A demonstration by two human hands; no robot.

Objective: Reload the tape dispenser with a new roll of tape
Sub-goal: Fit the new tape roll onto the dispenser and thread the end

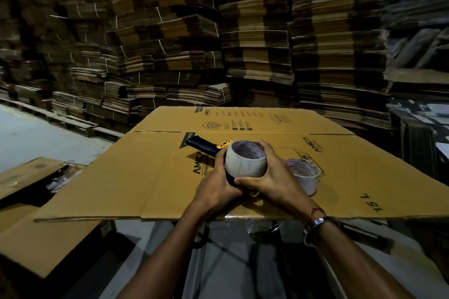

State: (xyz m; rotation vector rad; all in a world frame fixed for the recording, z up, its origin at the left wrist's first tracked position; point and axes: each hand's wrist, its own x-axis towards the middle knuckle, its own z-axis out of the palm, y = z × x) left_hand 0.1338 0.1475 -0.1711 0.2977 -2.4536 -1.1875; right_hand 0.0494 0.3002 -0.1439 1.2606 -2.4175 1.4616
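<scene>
new roll going onto the dispenser, both hands on it

forearms come up from the bottom edge, a watch (319, 221) and thread bracelet on the right wrist. both meet over a flattened carton (145, 177) that serves as the work surface, probably because it gives a flat, clean bed at standing reach.

left hand (215, 187): fingers curled under and around the near-left side of the dispenser body, thumb running up beside the roll. judged as the bracing hand, holding the tool steady so the roll can be pressed on.

right hand (269, 177): thumb hooked across the near face of the new tape roll (245, 165), fingers wrapped over its far rim. firm wrap, not a pinch. the roll sits on its side, core opening facing up, directly between the two hands; whether it is fully seated on the hub is hidden by the roll itself.

tape dispenser (206, 145): black handle and yellow-orange bracket stick out beyond the left fingertips, pointing away and left, lying on the carton. handle kept clear, likely so nothing fouls the roll.

just right of the right-hand knuckles, a second tape roll (305, 177) stands on the carton, untouched; spare or spent, cannot tell.

beyond the fingers: tall stacks of bundled flat cardboard (255, 43) fill the background.
</scene>
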